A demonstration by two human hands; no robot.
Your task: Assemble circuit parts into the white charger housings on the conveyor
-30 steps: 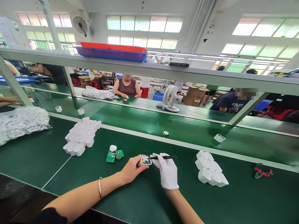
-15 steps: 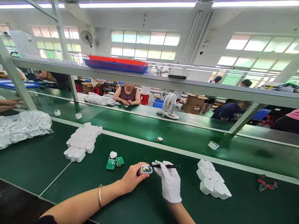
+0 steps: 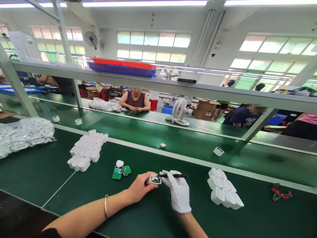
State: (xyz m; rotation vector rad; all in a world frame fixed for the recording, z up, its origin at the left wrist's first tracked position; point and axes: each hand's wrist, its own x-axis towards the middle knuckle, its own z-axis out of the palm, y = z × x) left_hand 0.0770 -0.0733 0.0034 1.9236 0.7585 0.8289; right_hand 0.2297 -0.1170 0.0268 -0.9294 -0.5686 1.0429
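Observation:
My left hand (image 3: 140, 187), bare, grips a white oval plastic housing (image 3: 149, 180) with its open end facing right and toward me. Inside that opening a circuit board with a yellow part (image 3: 154, 179) shows. My right hand (image 3: 178, 192), in a white glove, is closed around black tweezers (image 3: 175, 176), whose tip reaches the housing's upper rim. Whether the tip touches the board, I cannot tell. Left of my hands lie several green circuit boards (image 3: 117, 173), one with a white round piece on it.
White housings stand in groups at left (image 3: 85, 148) and right (image 3: 223, 190). Red-handled pliers (image 3: 281, 192) lie far right. On the belt (image 3: 138, 135) are a small board (image 3: 162, 145) and a housing (image 3: 218, 151). A bag of white parts (image 3: 26, 134) sits left; a shelf (image 3: 148, 81) crosses above.
The loose housings and small board on the belt have shifted left. The tweezers and my gloved hand have moved slightly left toward the housing. My left hand stays nearly still.

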